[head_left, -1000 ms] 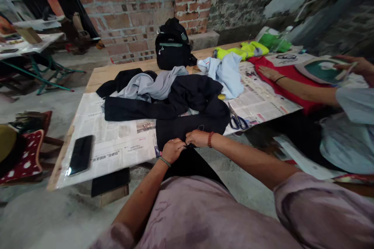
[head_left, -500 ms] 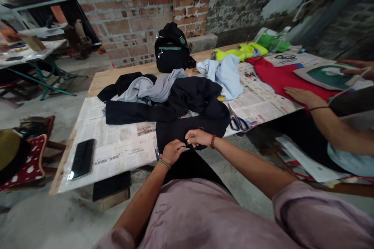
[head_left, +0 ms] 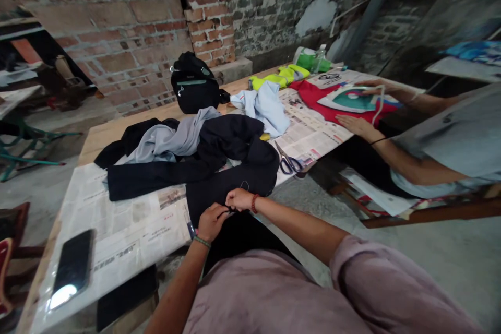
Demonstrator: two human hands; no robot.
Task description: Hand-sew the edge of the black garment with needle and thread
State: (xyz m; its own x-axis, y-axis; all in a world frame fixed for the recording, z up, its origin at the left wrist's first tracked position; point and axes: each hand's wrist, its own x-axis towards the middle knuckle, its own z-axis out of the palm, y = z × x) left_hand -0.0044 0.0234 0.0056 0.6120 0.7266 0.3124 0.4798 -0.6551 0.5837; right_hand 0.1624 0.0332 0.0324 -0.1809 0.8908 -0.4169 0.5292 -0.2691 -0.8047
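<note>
While left hand (head_left: 211,223) and right hand (head_left: 240,199) pinch dark cloth (head_left: 223,186), table edge (head_left: 164,249) alongside, room over newspaper (head_left: 143,227) leftward.

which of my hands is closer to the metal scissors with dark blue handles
Right: your right hand is at the near edge of the black fabric, left of the scissors; your left hand sits farther left.

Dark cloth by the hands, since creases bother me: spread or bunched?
Mostly spread: the dark cloth lies smooth there, bunching farther back.
</note>
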